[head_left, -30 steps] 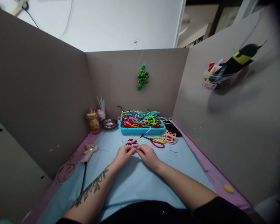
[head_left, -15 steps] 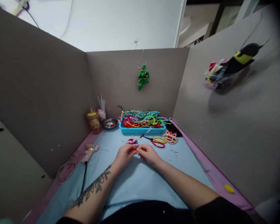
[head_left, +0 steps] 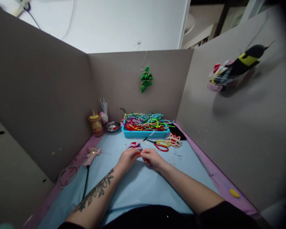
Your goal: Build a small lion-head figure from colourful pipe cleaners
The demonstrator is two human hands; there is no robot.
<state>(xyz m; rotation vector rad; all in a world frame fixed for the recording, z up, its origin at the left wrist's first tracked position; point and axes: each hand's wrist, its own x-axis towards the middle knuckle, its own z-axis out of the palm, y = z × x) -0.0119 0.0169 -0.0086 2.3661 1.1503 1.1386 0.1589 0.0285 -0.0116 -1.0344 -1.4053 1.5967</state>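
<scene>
My left hand point(head_left: 128, 160) and my right hand point(head_left: 152, 158) meet over the middle of the blue cloth, thumbs and fingers pinched. Between their fingertips runs a short bit of orange-red pipe cleaner point(head_left: 138, 154); the rest of it is hidden by the fingers. Just beyond my left hand lies a purple, red and blue fuzzy piece point(head_left: 135, 145), partly covered by that hand. Scissors point(head_left: 158, 144) with one yellow and one red handle lie beyond my right hand. To their right is a cream and red pipe-cleaner animal face point(head_left: 173, 140).
A blue tray point(head_left: 146, 134) heaped with coloured pipe cleaners stands at the back, beside a metal bowl point(head_left: 112, 127) and a lidded cup point(head_left: 96, 125). A pink glue gun point(head_left: 92, 156) with its cord lies left. Grey panels point(head_left: 138, 101) enclose three sides; a green ornament point(head_left: 146, 78) hangs behind.
The fingers of my right hand have turned and curled a little, and less orange-red shows beneath them. My left hand stays nearly in place.
</scene>
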